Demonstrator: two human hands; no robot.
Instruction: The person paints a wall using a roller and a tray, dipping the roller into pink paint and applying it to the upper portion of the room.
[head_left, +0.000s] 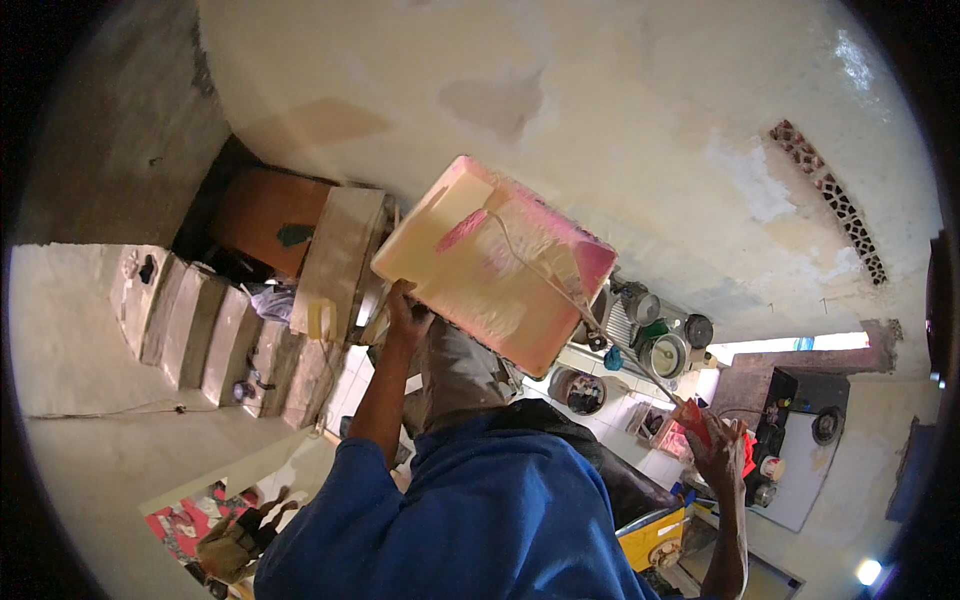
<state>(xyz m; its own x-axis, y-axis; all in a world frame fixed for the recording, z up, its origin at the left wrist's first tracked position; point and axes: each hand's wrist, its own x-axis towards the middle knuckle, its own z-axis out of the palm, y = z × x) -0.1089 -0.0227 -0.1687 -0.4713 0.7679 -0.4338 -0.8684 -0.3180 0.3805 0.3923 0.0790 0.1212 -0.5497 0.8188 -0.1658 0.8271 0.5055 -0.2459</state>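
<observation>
A rectangular paint tray (517, 300), cream inside with pink paint along its far and right sides, is held up in front of me. My left hand (409, 311) grips its lower left edge. Over the tray appears a small paint roller with a pink sleeve (461, 231); whether it touches the tray floor I cannot tell. Its thin metal rod (555, 283) runs across the tray and out to the right. At the far end, my right hand (716, 450) is closed around the red handle (691, 421). Whitish smears mark that hand and forearm.
A patchy plastered wall (600, 112) rises ahead. Concrete steps (225, 337) and an orange-brown board (262, 214) are left. Metal pots (664, 352), a round tub (585, 393) and a yellow box (652, 538) stand right. Another person (229, 544) is at lower left.
</observation>
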